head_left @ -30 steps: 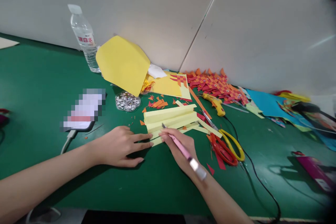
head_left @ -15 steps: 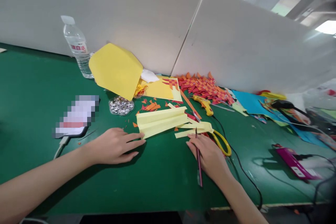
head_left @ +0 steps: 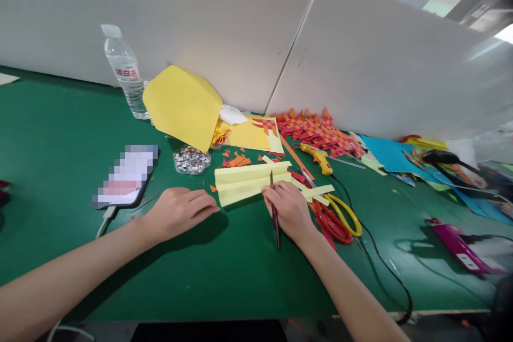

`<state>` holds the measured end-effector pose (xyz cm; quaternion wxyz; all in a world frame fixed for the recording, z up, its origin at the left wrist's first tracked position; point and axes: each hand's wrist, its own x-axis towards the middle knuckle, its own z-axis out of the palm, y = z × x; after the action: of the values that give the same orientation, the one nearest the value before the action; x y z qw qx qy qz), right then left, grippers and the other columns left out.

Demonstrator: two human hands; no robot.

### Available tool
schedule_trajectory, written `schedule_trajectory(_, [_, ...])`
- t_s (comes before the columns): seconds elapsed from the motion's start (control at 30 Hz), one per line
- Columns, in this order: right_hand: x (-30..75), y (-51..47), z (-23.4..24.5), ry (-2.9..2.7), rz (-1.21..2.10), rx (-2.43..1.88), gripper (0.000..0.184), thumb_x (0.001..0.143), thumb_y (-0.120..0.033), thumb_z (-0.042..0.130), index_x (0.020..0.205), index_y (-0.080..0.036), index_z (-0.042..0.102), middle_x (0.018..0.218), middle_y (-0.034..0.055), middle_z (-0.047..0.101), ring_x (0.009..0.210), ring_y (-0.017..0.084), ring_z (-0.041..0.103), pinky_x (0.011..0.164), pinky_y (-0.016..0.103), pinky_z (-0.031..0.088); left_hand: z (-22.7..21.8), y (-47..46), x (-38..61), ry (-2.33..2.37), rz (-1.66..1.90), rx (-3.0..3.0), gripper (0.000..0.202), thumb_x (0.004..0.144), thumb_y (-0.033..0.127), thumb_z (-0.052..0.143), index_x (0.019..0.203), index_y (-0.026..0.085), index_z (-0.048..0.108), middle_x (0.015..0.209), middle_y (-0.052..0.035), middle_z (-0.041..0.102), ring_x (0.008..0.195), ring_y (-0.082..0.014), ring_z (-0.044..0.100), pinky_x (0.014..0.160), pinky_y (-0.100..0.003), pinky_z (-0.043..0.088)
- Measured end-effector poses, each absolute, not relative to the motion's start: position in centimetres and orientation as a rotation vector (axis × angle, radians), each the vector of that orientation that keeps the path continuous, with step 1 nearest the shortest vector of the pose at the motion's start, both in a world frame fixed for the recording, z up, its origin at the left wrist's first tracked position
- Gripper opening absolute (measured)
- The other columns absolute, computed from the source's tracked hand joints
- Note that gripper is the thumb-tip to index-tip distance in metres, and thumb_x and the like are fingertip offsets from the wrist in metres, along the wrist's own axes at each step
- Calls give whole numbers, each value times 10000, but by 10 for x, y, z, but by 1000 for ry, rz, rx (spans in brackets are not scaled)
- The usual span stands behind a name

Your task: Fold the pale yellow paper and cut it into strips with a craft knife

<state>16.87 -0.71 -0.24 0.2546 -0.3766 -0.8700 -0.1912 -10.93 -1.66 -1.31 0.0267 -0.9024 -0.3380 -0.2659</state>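
Observation:
Between my hands lies a pleated pale yellow paper. My left hand hovers at its lower left corner, fingers drawn together and pointing right. Whether the fingertips pinch anything cannot be made out. My right hand grips a slim dark purple pen-like tool, its pointed end upward, over the paper's right part. To the right of that hand are pale yellow paper strips, lying across scissors with yellow and red handles.
Behind are a yellow sheet, a dish of googly eyes, a pile of red-orange paper pieces and a yellow glue gun. A phone and water bottle stand left. A magenta power strip lies right.
My right hand has moved left from the strips to the paper, still holding the tool. The red scissor handle is now uncovered. My left hand's spread fingers have come together.

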Motion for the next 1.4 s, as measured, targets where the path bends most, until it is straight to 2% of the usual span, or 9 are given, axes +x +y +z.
schedule_trajectory(0.1, [162,-12,9,-2277,-661,-920,204,826,-38,546,693,-194,549,618,23,620,687,171,546,667,310,438,-6,-18,-109,-1448,-900,-2871,324,909,395,444,689,178,542,528,39,571,458,-91,489,479,-220,286])
schedule_trajectory(0.3, [150,-45,24,-2405,-749,-730,238,817,-19,554,645,-183,556,593,21,580,663,158,533,680,305,449,5,-17,-104,-2078,-1426,-3155,322,906,461,396,746,190,466,645,17,620,606,-117,546,534,-211,349])
schedule_trajectory(0.5, [152,-61,15,-2490,-377,-865,268,897,-67,405,717,-164,578,671,55,608,703,159,571,630,265,468,0,-14,-102,-2144,-1212,-2984,331,790,453,577,700,205,379,614,62,464,515,-84,408,493,-209,313])
schedule_trajectory(0.73, [160,-75,-2,-2484,-117,-991,226,870,-35,392,787,-175,550,757,74,638,681,159,588,556,246,473,2,-16,-103,-2116,-893,-2993,355,812,497,524,676,202,380,547,68,457,485,-89,397,455,-206,266])
schedule_trajectory(1.03, [166,-34,19,-1950,-283,-1185,209,833,-72,524,709,-231,467,801,43,671,698,167,634,629,279,490,5,-16,-105,-2105,-1450,-3307,502,926,480,330,587,150,496,569,-15,622,432,-84,513,460,-209,380])
schedule_trajectory(1.13, [165,-22,37,-1851,-403,-1064,229,810,-61,560,707,-232,448,853,52,673,785,187,648,690,297,487,3,-13,-104,-2075,-1548,-3474,536,937,480,255,735,126,604,690,-79,689,507,-124,592,440,-218,385])
schedule_trajectory(1.23, [158,-27,43,-2149,-299,-890,198,849,-48,479,744,-216,485,878,68,663,813,182,630,690,283,474,0,-12,-106,-1932,-1686,-3586,573,936,484,186,992,131,634,971,-136,700,741,-189,659,527,-254,471])
schedule_trajectory(1.33, [151,-38,36,-2498,-160,-859,226,909,-86,367,783,-187,526,803,69,640,731,164,589,630,255,456,-2,-11,-107,-1942,-1805,-3490,551,933,489,208,1088,152,616,1077,-121,673,907,-220,637,699,-306,522])
schedule_trajectory(1.4, [150,-44,28,-2601,-117,-899,260,927,-106,325,797,-177,538,753,56,620,686,158,560,603,246,442,-1,-11,-107,-2007,-1757,-3418,445,902,471,358,1097,165,616,1066,-92,677,934,-225,623,782,-329,514])
